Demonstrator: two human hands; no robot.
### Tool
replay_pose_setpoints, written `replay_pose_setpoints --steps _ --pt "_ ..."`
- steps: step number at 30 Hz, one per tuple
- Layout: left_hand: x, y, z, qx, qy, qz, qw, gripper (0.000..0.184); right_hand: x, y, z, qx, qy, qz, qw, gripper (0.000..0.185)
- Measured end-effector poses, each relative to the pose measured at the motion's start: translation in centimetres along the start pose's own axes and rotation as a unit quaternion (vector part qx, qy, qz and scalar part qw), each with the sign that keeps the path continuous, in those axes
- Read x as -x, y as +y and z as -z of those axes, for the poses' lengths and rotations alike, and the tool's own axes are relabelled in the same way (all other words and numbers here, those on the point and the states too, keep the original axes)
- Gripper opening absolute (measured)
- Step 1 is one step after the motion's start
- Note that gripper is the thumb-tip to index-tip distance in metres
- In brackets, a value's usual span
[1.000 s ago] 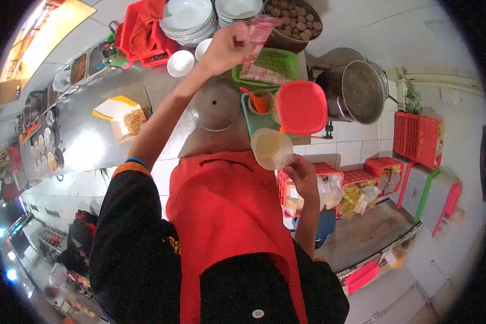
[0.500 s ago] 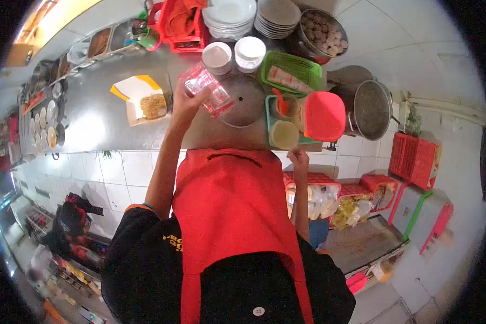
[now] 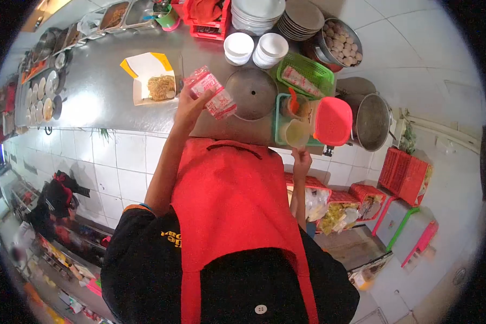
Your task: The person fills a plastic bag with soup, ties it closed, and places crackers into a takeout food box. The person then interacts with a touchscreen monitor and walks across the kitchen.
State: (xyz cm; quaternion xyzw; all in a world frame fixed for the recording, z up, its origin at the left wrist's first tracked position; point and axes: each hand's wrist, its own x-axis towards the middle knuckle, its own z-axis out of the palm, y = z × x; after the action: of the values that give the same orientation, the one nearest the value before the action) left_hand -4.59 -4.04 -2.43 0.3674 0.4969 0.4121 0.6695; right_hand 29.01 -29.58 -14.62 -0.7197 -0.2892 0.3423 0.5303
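The left hand (image 3: 189, 109) reaches over the steel bench (image 3: 100, 65), fingers closed on a red-and-white packet (image 3: 213, 94), while the right hand (image 3: 301, 160) is raised at a pale cup (image 3: 297, 134), its fingers bent but their grip unclear, with white tiles (image 3: 130, 154) below and the view's rim lost in darkness.

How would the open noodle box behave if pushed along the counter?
The noodle box should slide fairly easily, as the metal counter looks smooth. Its raised flaps look thin, so they may flex. The noodles bunch toward one side, so it might tip that way if lifted.
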Motion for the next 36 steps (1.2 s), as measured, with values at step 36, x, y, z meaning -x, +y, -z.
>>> replay_pose_setpoints --steps 36 --pt "1.1 1.5 -4.0 0.199 -0.106 0.049 0.973 0.042 -2.9 -18.4 -16.7 -0.133 -0.203 -0.044 0.969 0.021"
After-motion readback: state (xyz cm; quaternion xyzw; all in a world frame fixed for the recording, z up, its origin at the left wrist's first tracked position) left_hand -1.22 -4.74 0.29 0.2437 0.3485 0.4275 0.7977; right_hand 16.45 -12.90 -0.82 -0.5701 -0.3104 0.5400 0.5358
